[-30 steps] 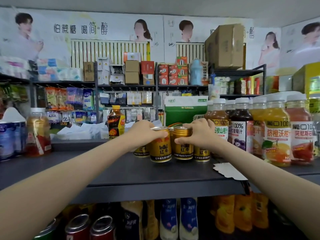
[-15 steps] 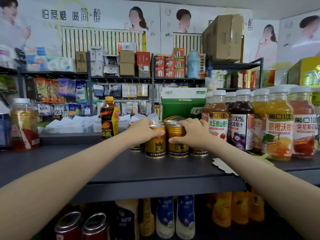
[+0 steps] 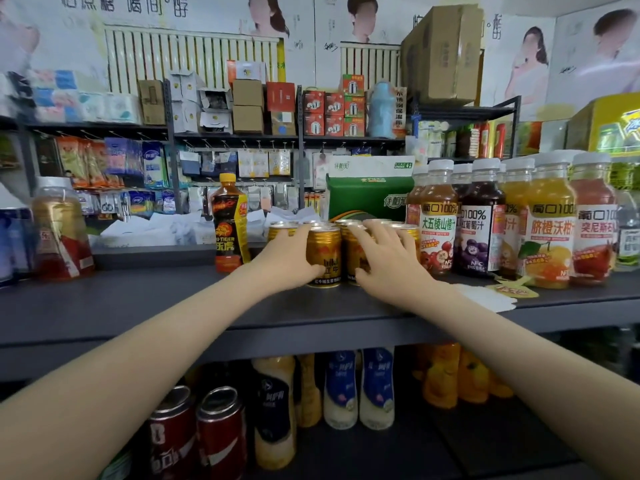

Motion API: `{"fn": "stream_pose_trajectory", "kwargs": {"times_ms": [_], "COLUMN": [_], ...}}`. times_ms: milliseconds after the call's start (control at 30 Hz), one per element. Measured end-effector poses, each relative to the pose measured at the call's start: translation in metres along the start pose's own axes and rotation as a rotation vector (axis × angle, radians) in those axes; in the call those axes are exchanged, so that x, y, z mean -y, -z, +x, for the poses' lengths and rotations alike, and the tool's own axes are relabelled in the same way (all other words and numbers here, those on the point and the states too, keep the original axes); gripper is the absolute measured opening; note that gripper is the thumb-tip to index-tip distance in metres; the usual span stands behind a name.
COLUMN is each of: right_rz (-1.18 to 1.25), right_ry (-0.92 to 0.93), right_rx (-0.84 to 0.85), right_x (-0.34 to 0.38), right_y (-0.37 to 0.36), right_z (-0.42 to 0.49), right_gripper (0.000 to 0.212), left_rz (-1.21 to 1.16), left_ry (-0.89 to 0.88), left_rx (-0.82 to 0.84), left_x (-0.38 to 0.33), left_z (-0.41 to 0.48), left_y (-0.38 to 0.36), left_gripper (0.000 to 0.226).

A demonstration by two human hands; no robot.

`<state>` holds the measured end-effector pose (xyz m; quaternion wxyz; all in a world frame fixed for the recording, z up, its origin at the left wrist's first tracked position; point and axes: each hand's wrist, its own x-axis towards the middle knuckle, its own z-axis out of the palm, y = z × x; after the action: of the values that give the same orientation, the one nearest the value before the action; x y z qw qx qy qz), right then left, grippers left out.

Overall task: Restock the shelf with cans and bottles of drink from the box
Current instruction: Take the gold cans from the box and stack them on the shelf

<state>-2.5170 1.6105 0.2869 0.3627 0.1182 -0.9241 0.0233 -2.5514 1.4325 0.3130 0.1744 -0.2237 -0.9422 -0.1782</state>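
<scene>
Up on the dark shelf (image 3: 138,306), both hands meet at a cluster of gold cans (image 3: 381,224) standing upright near its middle. The left hand (image 3: 287,258) grips the left front can (image 3: 323,256), thumb curled across its lower label and fingers round its far side. The right hand (image 3: 384,261) holds the right front can (image 3: 352,249), thumb against its front and fingers spread over its top; that can is mostly hidden. The two front cans stand side by side, touching or nearly so, with the others packed just behind. An orange-capped dark bottle (image 3: 228,230) stands just left of the cluster, a row of juice bottles (image 3: 481,226) just right, and a green carton (image 3: 367,199) behind. A white card (image 3: 485,297) lies near the shelf's edge. Red cans (image 3: 221,431) stand on the level below.
</scene>
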Motion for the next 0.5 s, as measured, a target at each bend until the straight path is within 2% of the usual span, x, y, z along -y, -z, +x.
{"fn": "stream_pose_trajectory", "kwargs": {"times_ms": [100,167,367,500], "right_rz": [0.033,0.094,0.319,0.546], "right_ry": [-0.009,0.0,0.039,0.22], "right_rx": [0.022,0.011,-0.191,-0.237], "right_x": [0.013,0.026,0.071,0.125], "right_y": [0.005,0.008,0.014,0.017], "right_z": [-0.01,-0.018,-0.055,-0.106], "right_gripper": [0.069,0.064,0.045,0.032], "left_rz": [-0.017,-0.025,0.035,0.06], "left_ry": [0.06,0.084,0.129,0.219], "left_rx": [0.0,-0.053,-0.354,-0.586], "left_x": [0.01,0.013,0.037,0.048], "left_z": [-0.027,-0.054,-0.167,-0.262], "left_y": [0.009,0.015,0.014,0.002], "left_gripper": [0.084,0.077,0.043,0.03]}}
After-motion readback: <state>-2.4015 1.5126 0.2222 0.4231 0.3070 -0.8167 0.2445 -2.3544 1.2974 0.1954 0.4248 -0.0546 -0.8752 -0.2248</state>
